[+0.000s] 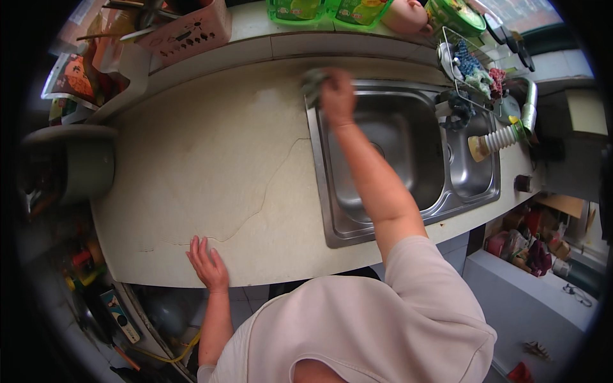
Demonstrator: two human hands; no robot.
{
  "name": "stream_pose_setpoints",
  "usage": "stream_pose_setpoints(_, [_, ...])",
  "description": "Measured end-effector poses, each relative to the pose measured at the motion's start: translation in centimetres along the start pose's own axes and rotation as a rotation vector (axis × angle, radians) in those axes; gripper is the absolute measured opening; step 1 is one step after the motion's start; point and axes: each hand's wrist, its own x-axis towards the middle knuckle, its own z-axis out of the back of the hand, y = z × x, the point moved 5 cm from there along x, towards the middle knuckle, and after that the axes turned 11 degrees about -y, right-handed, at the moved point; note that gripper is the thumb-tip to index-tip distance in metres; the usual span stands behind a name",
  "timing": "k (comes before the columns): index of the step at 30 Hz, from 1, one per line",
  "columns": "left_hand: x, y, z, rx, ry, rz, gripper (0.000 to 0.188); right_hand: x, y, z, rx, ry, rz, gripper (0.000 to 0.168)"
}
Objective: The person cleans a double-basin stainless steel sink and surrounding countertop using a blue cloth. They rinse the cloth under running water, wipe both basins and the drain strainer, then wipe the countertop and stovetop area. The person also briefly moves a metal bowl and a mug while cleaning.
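Observation:
My right hand [339, 98] presses a greyish-green cloth [314, 85] onto the countertop at the back left corner of the sink; both are blurred. My right forearm reaches across the stainless steel double-bowl sink [407, 129]. Near the front edge, my left hand [209, 264] rests on the cream countertop [206, 158] with nothing in it and its fingers a little apart. A thin crack [265, 191] runs over the counter from the sink's left rim to near my left fingertips.
On the back ledge stand a pink plastic basket [191, 31], green bottles [297, 10] and a wire rack [471, 72] hung with cloths. A faucet with a white corrugated extension [500, 140] juts over the small bowl. A greenish pot [88, 165] stands at the left.

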Motion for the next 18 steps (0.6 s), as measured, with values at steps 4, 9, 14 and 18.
stream_pose_setpoints(4, [-0.1, -0.2, -0.1, -0.004, 0.006, -0.014, 0.033, 10.8, -10.7, 12.2, 0.084, -0.735, -0.354, 0.021])
stream_pose_setpoints(9, [0.4, -0.8, -0.6, -0.002, 0.005, -0.033, 0.033, 15.7, -9.1, 7.9, 0.011, -0.601, 0.058, 0.032])
stream_pose_setpoints(14, [0.1, -0.5, 0.0, 0.021, 0.011, -0.022, 0.034, 5.8, 0.8, -4.6, 0.015, -0.382, 0.133, 0.033])
stream_pose_setpoints(18, [0.4, -0.5, -0.1, -0.005, 0.017, -0.024, 0.034, -0.3, 5.6, -11.7, 0.031, 0.109, 0.271, 0.031])
